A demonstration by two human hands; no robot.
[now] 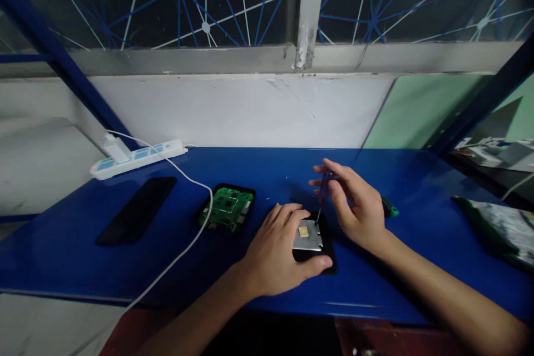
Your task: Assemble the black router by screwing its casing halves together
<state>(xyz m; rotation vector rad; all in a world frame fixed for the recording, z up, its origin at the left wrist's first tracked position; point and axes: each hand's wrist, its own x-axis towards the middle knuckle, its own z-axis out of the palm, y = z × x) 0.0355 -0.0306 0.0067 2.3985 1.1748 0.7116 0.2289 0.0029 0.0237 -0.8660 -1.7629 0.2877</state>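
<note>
On a blue tabletop (292,164), a person's bare hands worked at a small black case (329,247) that lay in front of them, just beside an exposed green circuit board (227,207). The left hand (273,258) had the case in a wide grip, fingers spread over its left side and far edge, thumb along its near edge. The right hand (361,208) pinched a slim screwdriver (324,188) between thumb and fingers, the other fingertips loosely raised, its tip down at the far right corner of a silvery metal plate (311,241) bearing a pale square pad (303,232). Whether the tip sat in a screw was too small to tell.

The case looked light and stiff, likely to skid on the smooth surface unless braced — best held by its outer rim, clear of the pad, which was probably soft and easily marked. The plate appeared thin but rigid; a slipping tip could scratch it. The screwdriver seemed light, best held high on its handle and upright over the corner. The board looked the most fragile piece — one to lift by its dark surround rather than its components.
</note>
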